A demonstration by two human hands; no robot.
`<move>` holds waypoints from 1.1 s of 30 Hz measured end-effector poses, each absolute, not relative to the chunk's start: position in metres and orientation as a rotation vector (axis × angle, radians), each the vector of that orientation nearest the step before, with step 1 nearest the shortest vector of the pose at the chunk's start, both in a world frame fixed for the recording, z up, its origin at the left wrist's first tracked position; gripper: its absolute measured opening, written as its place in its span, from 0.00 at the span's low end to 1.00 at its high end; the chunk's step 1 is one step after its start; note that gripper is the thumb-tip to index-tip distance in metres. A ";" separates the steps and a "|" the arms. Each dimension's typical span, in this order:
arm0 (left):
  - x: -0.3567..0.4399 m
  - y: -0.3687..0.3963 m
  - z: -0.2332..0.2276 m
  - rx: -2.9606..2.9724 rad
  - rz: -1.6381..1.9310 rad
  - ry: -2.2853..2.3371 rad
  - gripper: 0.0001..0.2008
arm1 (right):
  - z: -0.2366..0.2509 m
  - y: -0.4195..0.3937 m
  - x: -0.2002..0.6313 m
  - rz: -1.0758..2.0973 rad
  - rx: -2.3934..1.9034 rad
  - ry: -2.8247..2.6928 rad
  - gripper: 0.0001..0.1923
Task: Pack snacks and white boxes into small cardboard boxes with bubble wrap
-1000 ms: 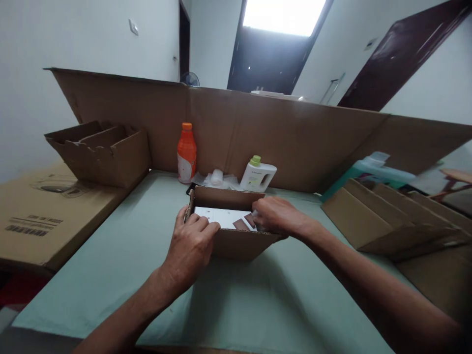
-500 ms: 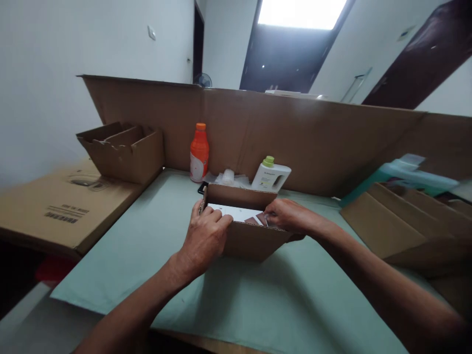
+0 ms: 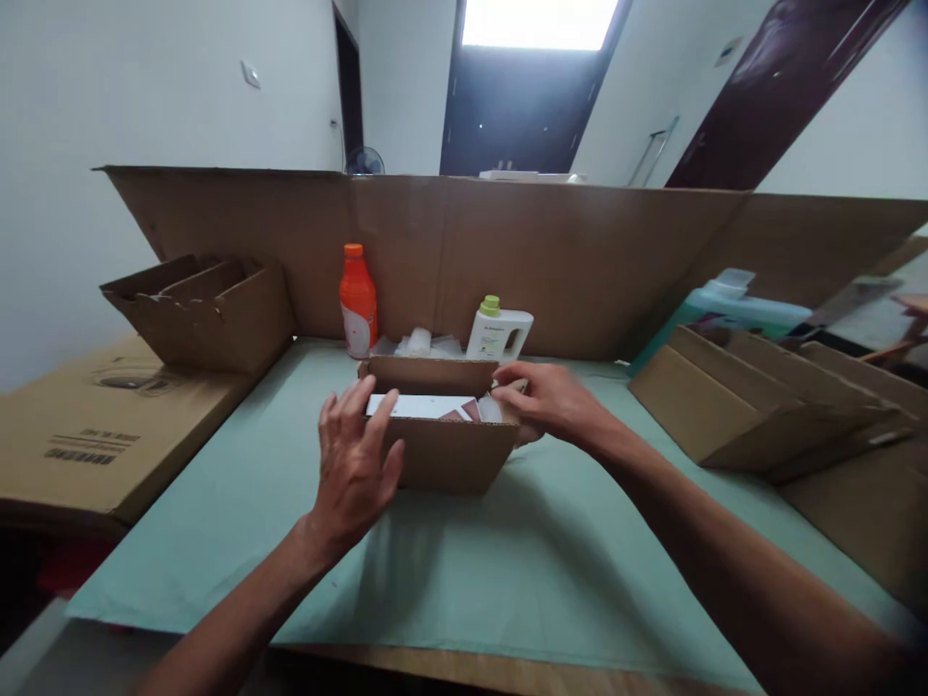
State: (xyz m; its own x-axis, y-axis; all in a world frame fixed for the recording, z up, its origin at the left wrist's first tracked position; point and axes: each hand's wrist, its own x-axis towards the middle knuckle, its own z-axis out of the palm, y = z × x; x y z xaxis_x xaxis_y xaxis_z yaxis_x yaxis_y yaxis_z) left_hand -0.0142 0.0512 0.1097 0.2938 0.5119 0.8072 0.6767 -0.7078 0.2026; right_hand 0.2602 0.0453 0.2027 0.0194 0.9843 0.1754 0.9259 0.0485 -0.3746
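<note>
We have the white item (image 3: 420, 406) already inside the small carton (image 3: 442, 454) (flaps not closed), our left hand (image 3: 355, 464) spread open at its front, our right hand (image 3: 551, 401) gripping its right edge.

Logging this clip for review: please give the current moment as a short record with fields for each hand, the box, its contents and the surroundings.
left hand: open, fingers spread, at the near left wall of the small cardboard box
right hand: on the box's right rim, fingers curled; grip unclear
box contents: white flat item lying inside
behind box: orange bottle, white jug with green cap
surface: green mat
backdrop: tall cardboard sheet
</note>
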 end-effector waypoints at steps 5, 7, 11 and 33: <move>-0.044 0.046 0.055 -2.438 -1.651 -1.452 0.37 | 0.171 -0.017 0.294 0.071 -1.783 -1.539 0.15; -0.052 0.052 0.034 -2.562 -1.671 -1.702 0.38 | 0.141 -0.023 0.297 0.210 -1.750 -1.529 0.19; -0.038 0.071 0.020 -2.761 -1.889 -2.025 0.37 | 0.084 0.001 0.277 0.584 -1.609 -1.597 0.31; -0.108 0.039 0.036 -2.241 -2.315 -2.381 0.34 | 0.058 0.047 0.173 0.748 -1.417 -1.744 0.27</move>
State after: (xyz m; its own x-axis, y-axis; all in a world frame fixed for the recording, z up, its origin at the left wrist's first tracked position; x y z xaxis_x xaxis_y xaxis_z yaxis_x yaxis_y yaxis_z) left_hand -0.1079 0.0389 0.0358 -0.1327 0.9879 0.0803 0.1082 -0.0661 0.9919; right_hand 0.1731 0.0471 0.0583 -0.1016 0.9765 0.1903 0.5355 0.2149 -0.8167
